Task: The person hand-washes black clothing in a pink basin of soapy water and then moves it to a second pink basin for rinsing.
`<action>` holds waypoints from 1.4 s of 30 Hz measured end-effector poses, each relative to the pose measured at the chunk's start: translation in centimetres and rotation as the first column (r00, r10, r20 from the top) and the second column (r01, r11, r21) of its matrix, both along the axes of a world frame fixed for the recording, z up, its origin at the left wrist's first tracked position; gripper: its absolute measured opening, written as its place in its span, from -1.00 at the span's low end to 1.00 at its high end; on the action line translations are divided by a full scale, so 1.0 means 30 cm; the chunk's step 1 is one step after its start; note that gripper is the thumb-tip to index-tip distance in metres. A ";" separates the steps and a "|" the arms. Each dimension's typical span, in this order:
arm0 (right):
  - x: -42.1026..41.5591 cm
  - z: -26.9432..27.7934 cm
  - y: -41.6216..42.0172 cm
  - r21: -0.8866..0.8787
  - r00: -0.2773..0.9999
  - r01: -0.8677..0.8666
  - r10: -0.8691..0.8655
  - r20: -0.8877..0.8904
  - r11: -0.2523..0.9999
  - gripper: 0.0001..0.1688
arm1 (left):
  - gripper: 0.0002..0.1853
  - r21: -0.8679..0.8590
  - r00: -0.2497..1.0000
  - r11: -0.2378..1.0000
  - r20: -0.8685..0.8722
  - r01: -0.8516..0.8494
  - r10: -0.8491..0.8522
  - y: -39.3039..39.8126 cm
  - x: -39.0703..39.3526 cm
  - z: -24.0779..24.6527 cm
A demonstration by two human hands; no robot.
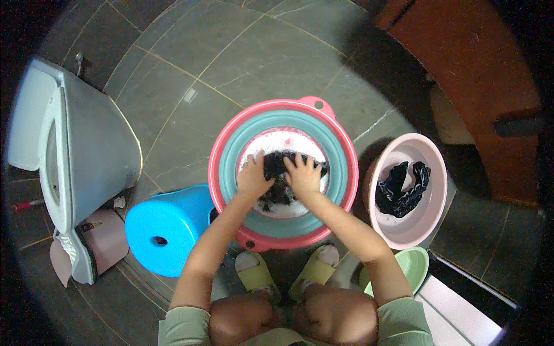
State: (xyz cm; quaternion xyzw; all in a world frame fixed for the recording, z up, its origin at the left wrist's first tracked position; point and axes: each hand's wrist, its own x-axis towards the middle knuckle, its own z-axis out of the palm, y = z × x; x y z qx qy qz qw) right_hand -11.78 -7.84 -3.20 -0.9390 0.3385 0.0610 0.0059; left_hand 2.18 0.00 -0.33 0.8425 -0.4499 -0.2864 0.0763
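Black wet cloth [277, 194] lies in white suds [277, 137] inside a round pink and teal collapsible basin [282, 113]. My left hand [254, 178] is at the left side of the cloth, fingers spread, its thumb pointing towards the middle. On the cloth's right part rests my right hand [304, 177], palm down with its fingers apart. Neither hand visibly closes round the fabric, though some fingertips are hard to make out against the dark folds. Foam covers part of the cloth.
A pale pink tub [409, 233] at the right holds more black cloth [400, 192] in water. Below it is a green basin [413, 268]. To my left are a blue plastic stool [173, 233], a toilet [95, 142] and a waste bin [106, 238]. A brown wooden door [484, 78] occupies the upper right.
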 end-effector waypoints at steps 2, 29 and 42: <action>0.013 -0.075 0.033 -0.111 0.996 -0.069 0.062 -0.068 0.991 -0.32 | -0.08 -0.028 0.968 0.990 0.218 0.137 -0.128 0.020 -0.041 -0.087; 0.076 0.203 0.059 0.937 0.328 0.077 -0.896 0.299 0.341 -0.67 | -0.26 0.051 0.478 0.730 -0.724 -0.682 0.497 -0.100 -0.075 0.115; 0.017 0.170 -0.144 0.447 0.832 0.043 -0.280 0.480 0.894 -0.64 | -0.38 -0.088 0.970 0.985 -0.205 -0.148 0.127 0.013 0.056 0.007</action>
